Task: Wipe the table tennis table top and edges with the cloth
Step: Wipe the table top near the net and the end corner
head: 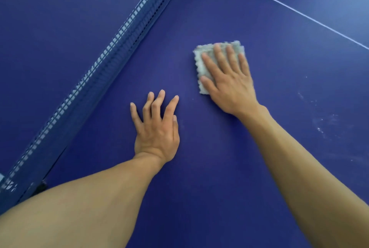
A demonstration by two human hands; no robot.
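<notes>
Grey fleecy cloth (199, 68), flat on the blue table top (239, 167), pressed under the straight, spread fingers of the right hand (229, 84). The left hand (157, 132) rests flat and empty at its 7 o'clock. Pale smudges (319, 126) lie at 4 o'clock, nearer the right hand.

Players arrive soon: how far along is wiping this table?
Done: unclear; the table top beside the net shows few marks. In hand: the right hand presses the folded grey cloth flat; the left hand rests on the top. Left: whitish smudges to the right, and the edges, which are out of view.
</notes>
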